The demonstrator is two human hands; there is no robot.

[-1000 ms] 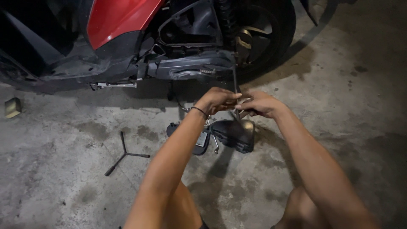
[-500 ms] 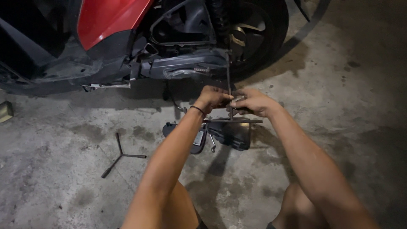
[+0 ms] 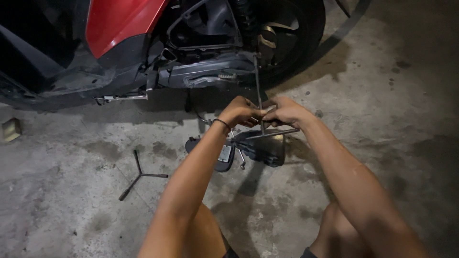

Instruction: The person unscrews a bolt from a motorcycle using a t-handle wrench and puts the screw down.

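Left hand (image 3: 243,111) and right hand (image 3: 286,112), both clamped on one Y-shaped socket wrench (image 3: 260,98); a second Y-wrench (image 3: 138,174) lies on the concrete floor (image 3: 392,95).

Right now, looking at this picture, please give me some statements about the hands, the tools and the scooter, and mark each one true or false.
1. Both hands, left hand and right hand, grip the same T-shaped wrench. True.
2. The wrench shaft points toward the scooter. True.
3. The scooter's side panel is blue. False: it is red.
4. A three-armed wrench lies on the concrete floor, untouched. True.
5. That three-armed wrench lies to the right of the right arm. False: it lies left of the left arm.
6. The left wrist is bare. False: it wears a thin dark band.
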